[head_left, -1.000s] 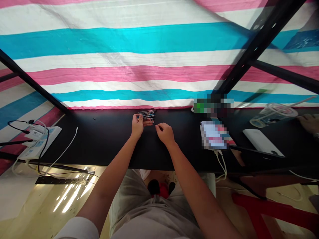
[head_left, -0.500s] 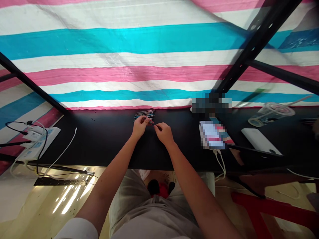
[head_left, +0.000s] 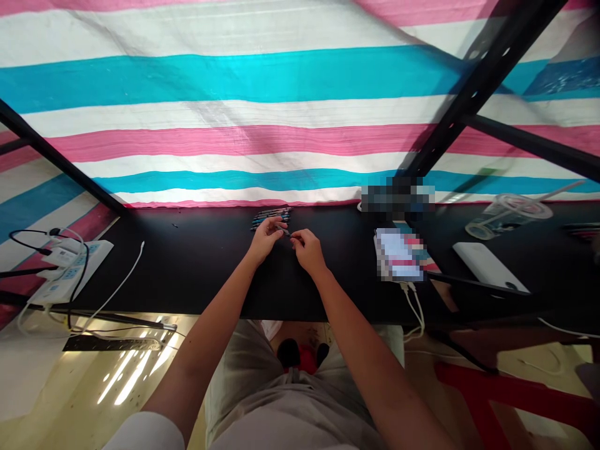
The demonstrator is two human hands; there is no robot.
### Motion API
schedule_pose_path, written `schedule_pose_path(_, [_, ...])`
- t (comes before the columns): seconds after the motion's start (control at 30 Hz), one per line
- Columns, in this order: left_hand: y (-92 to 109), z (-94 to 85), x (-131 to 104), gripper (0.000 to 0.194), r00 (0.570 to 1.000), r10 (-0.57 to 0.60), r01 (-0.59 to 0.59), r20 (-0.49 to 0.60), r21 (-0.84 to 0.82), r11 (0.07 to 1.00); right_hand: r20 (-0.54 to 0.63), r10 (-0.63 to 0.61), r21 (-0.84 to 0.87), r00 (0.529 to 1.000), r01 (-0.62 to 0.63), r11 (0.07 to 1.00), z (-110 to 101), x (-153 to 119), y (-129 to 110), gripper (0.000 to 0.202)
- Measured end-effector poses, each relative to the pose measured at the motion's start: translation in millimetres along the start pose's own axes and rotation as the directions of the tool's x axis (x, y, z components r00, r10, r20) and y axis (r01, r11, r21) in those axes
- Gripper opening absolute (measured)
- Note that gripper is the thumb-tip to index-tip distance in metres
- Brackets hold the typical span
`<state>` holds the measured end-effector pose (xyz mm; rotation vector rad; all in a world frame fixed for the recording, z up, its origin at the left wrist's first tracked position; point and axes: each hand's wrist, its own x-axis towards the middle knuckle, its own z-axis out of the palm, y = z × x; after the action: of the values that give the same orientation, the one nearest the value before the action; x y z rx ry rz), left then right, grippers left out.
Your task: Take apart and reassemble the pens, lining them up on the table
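Over the black desk (head_left: 197, 269), my left hand (head_left: 265, 240) is closed, its thumb and fingertips pinching a thin dark pen (head_left: 287, 234). My right hand (head_left: 308, 247) is closed too, and its fingertips grip the right end of the same pen. Most of the pen is covered by my fingers, so its details are too small to make out. Just behind my left hand, several pens (head_left: 276, 213) lie side by side in a row on the desk.
A white power strip (head_left: 96, 250) with plugs and cables sits at the left. On the right are a blurred-out phone (head_left: 398, 253), a white power bank (head_left: 487, 265) and a tilted clear cup (head_left: 509, 215). Black frame posts (head_left: 450, 131) and a striped sheet (head_left: 234, 75) stand behind.
My fingers have shifted slightly around the pen, the left fingers lifting and spreading a little. Both hands stay in nearly the same place.
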<state>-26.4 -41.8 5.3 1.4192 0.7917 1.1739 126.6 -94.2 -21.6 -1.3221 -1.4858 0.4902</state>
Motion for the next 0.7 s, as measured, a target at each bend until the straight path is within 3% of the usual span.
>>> schedule_pose_path(0.17, [-0.5,-0.7,0.4,0.021,0.993,0.009,0.013,-0.121,0.182,0.983,-0.007,-0.014,-0.035,1.0,0.014,0.999,-0.8,-0.9,-2.4,0.006])
schedule_pose_path(0.23, [0.7,-1.8,0.4,0.016,0.997,0.043,-0.028,-0.067,0.21,0.977,-0.006,-0.029,-0.045,1.0,0.029,0.999,-0.9,-1.2,-2.3,0.008])
schedule_pose_path(0.33, [3.4,-2.1,0.1,0.018,0.997,0.065,-0.069,0.041,0.1,0.993,-0.001,-0.046,-0.054,0.999,0.046,0.998,-0.7,-1.5,-0.9,0.012])
schedule_pose_path(0.4, [4.5,-1.9,-0.5,0.021,0.998,0.062,-0.062,0.0,0.101,0.993,0.005,-0.044,-0.057,0.999,0.045,0.997,-0.3,-1.5,0.4,0.012])
schedule_pose_path(0.47, [4.3,-2.4,-1.5,0.017,0.995,0.053,-0.029,-0.089,0.256,0.966,0.01,-0.039,-0.06,0.999,0.039,0.997,0.2,-1.2,1.9,0.011])
schedule_pose_path(0.53, [3.1,-3.5,-2.0,0.021,0.993,0.05,0.004,-0.11,0.441,0.898,0.01,-0.044,-0.06,0.999,0.045,0.997,0.6,-0.9,3.5,0.01])
schedule_pose_path(0.6, [1.4,-4.8,-1.3,0.017,0.998,0.048,-0.025,-0.033,0.5,0.866,0.007,-0.052,-0.073,0.999,0.053,0.996,0.8,-0.7,5.0,0.011])
schedule_pose_path(0.7, [-0.8,-5.5,1.1,0.008,0.993,0.07,-0.101,0.097,0.368,0.924,0.013,-0.041,-0.096,0.999,0.042,0.994,0.3,-0.8,6.0,0.018])
